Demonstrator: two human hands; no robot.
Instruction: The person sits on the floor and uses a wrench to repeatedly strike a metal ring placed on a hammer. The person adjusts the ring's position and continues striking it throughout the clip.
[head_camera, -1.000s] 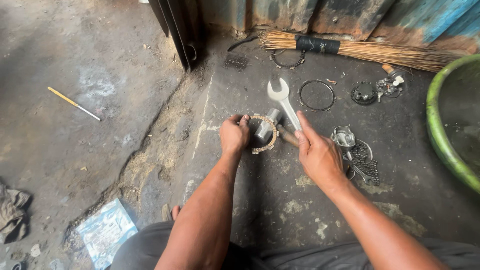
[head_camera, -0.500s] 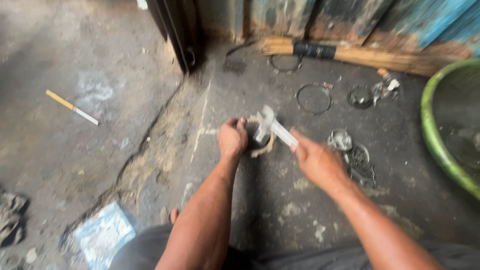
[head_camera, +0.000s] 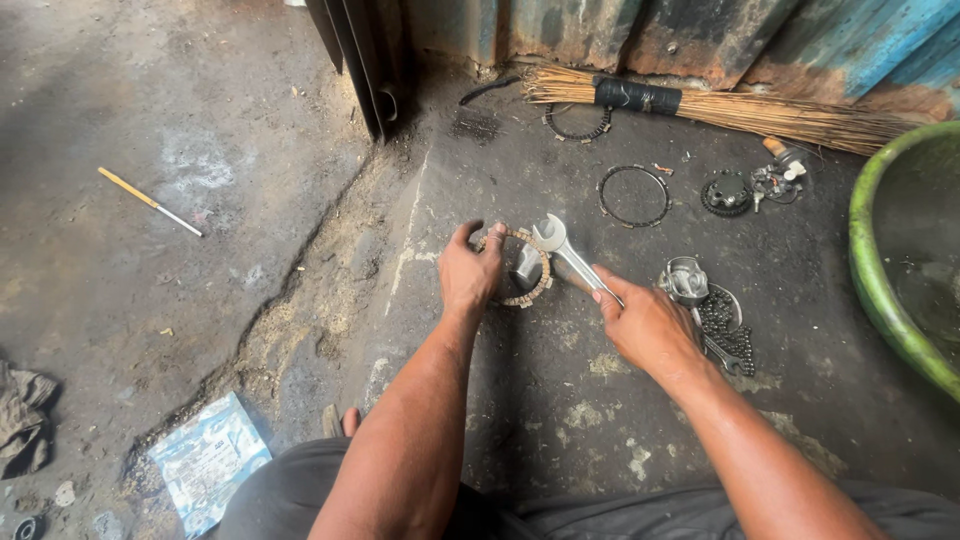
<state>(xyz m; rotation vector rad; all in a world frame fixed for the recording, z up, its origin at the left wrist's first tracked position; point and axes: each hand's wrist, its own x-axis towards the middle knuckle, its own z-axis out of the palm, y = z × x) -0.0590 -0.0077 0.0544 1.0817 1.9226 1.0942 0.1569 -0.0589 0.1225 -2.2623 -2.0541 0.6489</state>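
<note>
Both forearms were bare to the elbow, with no sleeves, gloves, rings or watch showing. The left hand (head_camera: 468, 275) and right hand (head_camera: 648, 325) looked smudged with grime. Behind the wrists, dark grey trousers (head_camera: 300, 490) covered the lap.

Both bare forearms are stretched forward and converge. The left hand (head_camera: 468, 275) is curled, its fingers bent in a grip; the right hand (head_camera: 648, 325) is closed just beside it.

You see a sharp, evenly lit picture in soft daylight, with weak shadows under your arms and slight bending at the edges.
</note>
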